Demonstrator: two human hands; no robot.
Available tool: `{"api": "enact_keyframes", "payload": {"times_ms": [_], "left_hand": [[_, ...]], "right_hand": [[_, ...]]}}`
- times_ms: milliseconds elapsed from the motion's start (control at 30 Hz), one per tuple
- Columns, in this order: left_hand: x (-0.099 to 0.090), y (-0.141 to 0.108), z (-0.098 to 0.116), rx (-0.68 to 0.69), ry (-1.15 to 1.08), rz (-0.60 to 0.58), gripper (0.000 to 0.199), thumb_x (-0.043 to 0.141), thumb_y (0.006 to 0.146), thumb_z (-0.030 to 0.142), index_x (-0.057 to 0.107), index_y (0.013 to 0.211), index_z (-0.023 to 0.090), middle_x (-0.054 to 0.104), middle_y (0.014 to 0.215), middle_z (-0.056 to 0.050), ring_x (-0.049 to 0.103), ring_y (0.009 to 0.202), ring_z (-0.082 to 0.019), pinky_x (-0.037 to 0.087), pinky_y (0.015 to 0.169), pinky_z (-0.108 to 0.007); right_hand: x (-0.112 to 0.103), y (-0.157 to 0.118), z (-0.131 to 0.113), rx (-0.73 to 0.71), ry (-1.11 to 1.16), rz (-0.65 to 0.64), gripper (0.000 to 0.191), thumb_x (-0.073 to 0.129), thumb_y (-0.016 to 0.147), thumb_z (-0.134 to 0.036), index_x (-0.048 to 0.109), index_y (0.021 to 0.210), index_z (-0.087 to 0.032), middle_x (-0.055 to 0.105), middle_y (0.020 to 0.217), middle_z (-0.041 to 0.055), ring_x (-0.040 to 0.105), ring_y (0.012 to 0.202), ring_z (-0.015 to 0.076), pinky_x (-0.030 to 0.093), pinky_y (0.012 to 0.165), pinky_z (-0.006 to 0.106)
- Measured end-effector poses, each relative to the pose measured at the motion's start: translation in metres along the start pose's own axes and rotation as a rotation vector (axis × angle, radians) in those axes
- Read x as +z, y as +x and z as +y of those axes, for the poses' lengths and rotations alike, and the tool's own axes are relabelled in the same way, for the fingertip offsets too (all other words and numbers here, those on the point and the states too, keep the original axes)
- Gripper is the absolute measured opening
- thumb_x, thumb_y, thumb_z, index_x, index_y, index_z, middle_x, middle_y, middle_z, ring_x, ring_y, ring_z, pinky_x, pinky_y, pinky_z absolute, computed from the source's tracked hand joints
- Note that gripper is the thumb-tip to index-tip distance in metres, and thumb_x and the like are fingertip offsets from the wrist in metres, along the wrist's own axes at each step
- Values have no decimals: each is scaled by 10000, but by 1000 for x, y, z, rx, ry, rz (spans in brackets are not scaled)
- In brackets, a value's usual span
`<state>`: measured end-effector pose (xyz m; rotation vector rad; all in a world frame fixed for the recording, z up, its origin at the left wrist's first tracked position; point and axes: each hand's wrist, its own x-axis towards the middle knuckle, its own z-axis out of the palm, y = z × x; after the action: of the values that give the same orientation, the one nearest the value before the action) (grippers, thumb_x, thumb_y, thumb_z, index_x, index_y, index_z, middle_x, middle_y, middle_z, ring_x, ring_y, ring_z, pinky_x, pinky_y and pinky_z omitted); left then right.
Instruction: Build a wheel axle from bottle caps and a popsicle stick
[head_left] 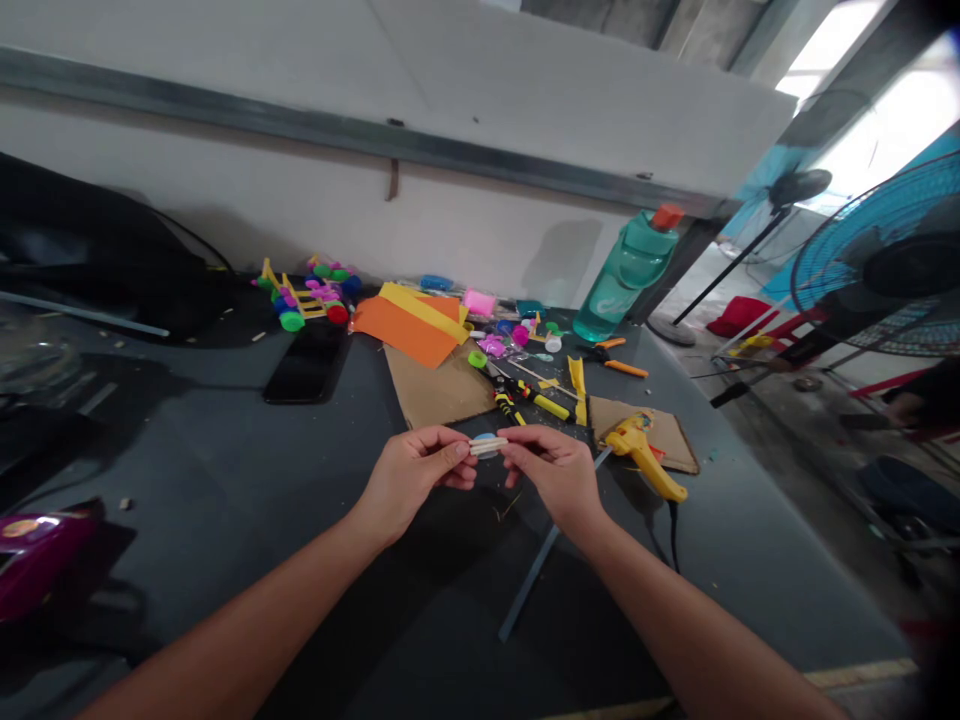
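Two short pale sticks (487, 446) lie side by side between my hands, with a small light-blue round piece behind them. My left hand (420, 470) pinches their left ends between thumb and fingers. At their right ends, my right hand (551, 470) closes its thumb and fingertips. Just beyond the hands are pliers with yellow-and-black handles (544, 400). A yellow glue gun (646, 458) rests on a cardboard piece (679, 440) to the right, and its long glue stick (532, 585) reaches down past my right wrist.
Orange paper (409, 333) lies on cardboard (427, 390), near a black phone (306, 362) and small colourful toys (315, 295). A green bottle (619, 280) and orange-handled pliers (626, 368) stand or lie at the back right. A purple object (41, 560) is at left; a fan (900, 260) stands right.
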<state>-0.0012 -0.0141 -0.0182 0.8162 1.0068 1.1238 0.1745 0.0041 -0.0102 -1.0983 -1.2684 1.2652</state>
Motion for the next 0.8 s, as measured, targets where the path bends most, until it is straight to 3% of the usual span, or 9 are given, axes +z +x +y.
{"api": "enact_keyframes", "payload": {"times_ms": [400, 800], "left_hand": [[2, -1, 2, 4, 3, 37, 193, 736, 723, 300, 691, 783, 122, 685, 686, -24, 642, 592, -109, 571, 592, -225], [5, -2, 3, 77, 247, 79, 126, 696, 733, 259, 702, 799, 152, 703, 690, -14, 669, 620, -128, 558, 637, -232]], "right_hand": [[0, -1, 2, 5, -44, -7, 181, 756, 658, -303, 744, 793, -182, 634, 569, -17, 570, 441, 103, 529, 413, 230], [2, -1, 1, 54, 35, -9, 180, 754, 649, -281, 727, 799, -185, 619, 601, -24, 540, 467, 91, 493, 408, 213]]}}
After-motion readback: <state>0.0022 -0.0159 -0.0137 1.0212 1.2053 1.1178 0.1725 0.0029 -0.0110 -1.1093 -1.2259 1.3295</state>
